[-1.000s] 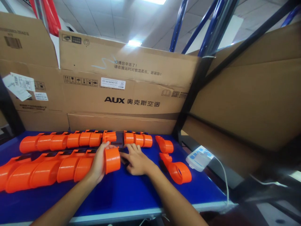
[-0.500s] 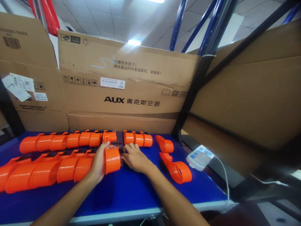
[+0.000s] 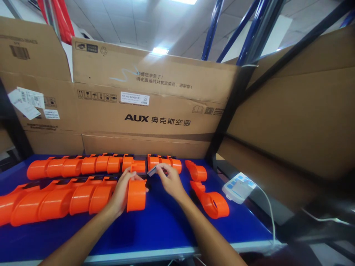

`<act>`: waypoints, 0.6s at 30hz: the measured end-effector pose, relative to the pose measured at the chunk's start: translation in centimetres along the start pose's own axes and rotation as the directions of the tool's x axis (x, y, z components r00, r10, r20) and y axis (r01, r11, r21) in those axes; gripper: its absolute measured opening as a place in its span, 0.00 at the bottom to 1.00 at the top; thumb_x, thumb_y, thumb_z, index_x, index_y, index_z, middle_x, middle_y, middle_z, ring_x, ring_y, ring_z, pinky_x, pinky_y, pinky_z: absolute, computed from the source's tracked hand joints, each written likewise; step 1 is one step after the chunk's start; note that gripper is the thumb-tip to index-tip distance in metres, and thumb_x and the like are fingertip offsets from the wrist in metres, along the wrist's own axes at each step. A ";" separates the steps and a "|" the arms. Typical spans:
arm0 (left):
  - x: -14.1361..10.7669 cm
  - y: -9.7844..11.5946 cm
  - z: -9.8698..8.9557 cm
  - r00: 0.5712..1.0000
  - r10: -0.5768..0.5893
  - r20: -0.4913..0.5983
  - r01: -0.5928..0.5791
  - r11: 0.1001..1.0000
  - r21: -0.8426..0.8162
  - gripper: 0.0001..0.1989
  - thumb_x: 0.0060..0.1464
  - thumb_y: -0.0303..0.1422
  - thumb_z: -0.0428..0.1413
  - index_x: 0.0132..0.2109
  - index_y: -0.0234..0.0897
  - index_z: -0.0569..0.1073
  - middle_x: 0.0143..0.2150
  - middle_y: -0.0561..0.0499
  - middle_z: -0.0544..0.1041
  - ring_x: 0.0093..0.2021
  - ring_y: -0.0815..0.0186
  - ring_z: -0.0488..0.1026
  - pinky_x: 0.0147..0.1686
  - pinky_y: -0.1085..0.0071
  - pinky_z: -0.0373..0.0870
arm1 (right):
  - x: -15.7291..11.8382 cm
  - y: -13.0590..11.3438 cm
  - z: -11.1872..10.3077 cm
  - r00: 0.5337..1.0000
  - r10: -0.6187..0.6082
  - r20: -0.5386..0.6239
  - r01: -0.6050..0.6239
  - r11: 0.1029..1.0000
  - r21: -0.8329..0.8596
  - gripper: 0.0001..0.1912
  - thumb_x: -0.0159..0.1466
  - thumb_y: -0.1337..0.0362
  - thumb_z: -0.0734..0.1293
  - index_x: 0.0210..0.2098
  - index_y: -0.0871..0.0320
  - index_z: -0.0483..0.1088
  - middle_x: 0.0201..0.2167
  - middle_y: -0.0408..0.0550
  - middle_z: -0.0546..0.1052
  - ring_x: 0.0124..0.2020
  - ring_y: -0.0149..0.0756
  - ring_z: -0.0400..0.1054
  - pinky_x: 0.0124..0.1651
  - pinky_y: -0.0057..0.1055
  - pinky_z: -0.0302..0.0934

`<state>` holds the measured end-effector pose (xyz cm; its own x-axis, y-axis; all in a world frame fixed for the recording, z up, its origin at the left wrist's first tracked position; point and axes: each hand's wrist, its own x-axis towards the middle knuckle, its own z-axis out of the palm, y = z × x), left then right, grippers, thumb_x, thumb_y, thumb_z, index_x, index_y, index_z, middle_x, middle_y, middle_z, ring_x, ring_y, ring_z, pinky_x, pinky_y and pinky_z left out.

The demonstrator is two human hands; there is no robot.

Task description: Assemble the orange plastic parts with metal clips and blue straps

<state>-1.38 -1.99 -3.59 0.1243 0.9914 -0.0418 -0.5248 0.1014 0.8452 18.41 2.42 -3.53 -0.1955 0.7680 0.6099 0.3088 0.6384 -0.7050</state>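
My left hand is wrapped round an orange plastic part with a wide ring-shaped end and a ribbed arm. Just to its right, my right hand pinches a small, thin grey strip between thumb and fingers. The strip is tilted and apart from the orange part's ring. A row of similar orange parts lies left of my left hand. Behind both hands runs a second orange row, with a dark flat tray or box partly hidden in it.
Two loose orange parts lie at the right of the blue tabletop. A white and blue box with a white cable sits at the right edge. Cardboard stands upright behind, next to a dark rack post.
My right hand has drawn back from the orange part, up and to the right, and the grey strip now shows in its fingers. The left hand has turned the orange part slightly.
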 end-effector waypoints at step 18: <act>0.3 -0.8 -0.8 0.969 -0.204 0.140 0.188 0.974 0.123 0.33 0.57 0.61 0.50 0.33 0.31 0.76 0.29 0.38 0.81 0.22 0.59 0.77 0.20 0.70 0.68 | 0.3 -0.6 0.0 0.940 0.248 -0.236 -0.142 0.910 0.390 0.15 0.59 0.51 0.75 0.35 0.57 0.77 0.28 0.45 0.79 0.28 0.33 0.69 0.32 0.30 0.63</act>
<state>-1.63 -1.66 -4.73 0.3459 0.9280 -0.1385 -0.3846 0.2748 0.8812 18.12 2.27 -2.89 0.1121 0.8682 0.4834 -0.0542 0.4911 -0.8694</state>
